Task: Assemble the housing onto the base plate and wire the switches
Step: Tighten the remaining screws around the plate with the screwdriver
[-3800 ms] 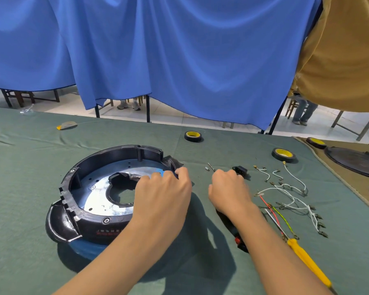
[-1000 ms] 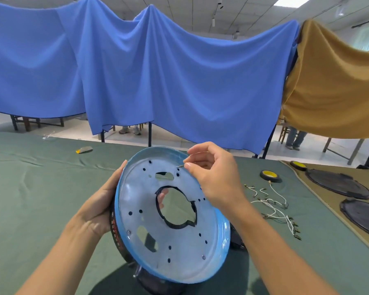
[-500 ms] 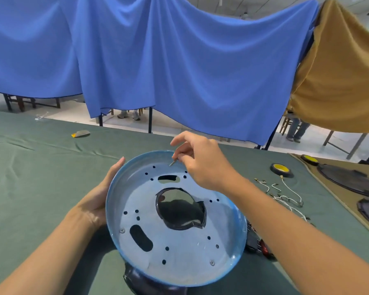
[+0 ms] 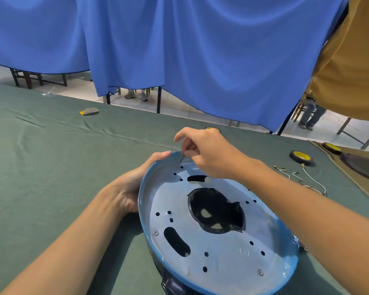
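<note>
Round, blue-rimmed base plate (image 4: 228,252), seemingly tilted

My left hand (image 4: 134,188) is gripping the tilted base plate (image 4: 222,258) at its ten o'clock rim. My right hand (image 4: 209,154) is pinching a screw (image 4: 182,159) at twelve o'clock, with the housing (image 4: 175,284) peeking out at six.
</note>
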Demonstrator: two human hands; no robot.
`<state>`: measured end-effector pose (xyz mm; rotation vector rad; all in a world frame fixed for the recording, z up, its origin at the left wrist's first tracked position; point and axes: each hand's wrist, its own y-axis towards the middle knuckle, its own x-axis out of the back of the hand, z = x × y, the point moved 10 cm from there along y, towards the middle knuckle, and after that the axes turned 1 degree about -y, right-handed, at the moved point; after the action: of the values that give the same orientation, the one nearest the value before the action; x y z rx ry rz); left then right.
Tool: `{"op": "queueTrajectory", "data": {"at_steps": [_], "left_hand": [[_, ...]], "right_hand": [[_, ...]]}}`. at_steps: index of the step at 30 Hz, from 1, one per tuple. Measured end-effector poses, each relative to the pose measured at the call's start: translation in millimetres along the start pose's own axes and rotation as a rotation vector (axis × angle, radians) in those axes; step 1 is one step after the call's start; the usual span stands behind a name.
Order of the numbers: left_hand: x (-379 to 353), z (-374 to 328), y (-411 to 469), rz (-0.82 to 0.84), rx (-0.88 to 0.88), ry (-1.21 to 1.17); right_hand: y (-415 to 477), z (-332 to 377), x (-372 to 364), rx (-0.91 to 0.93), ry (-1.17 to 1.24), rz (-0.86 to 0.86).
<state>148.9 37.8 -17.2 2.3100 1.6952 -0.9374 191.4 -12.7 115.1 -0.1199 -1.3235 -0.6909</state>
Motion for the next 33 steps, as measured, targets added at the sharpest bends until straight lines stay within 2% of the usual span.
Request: {"op": "queueTrajectory", "data": {"at_steps": [9,13,18,24,33], "left_hand": [[-8.9,3.3,-6.4,0.111,0.032,-0.084],[-4.9,5.2,-2.7,0.11,0.039,-0.127],[-1.9,4.7,-0.4,0.091,0.027,-0.124],[-1.3,2.9,0.5,0.107,0.008,-0.102],[-7.0,5.3,-2.3,0.126,0.039,-0.15]], "right_hand": [[-8.9,5.6,-0.4,0.01,-0.035,0.05],[-6.9,14.4,-3.5,0.036,-0.098,0.07],[-0.1,22.2,-14.0,0.055,-0.247,0.169],[-1.2,21.9,-27.3,0.019,-0.242,0.272],[-3.1,15.0,-7.9,-0.015,-0.094,0.128]]}}
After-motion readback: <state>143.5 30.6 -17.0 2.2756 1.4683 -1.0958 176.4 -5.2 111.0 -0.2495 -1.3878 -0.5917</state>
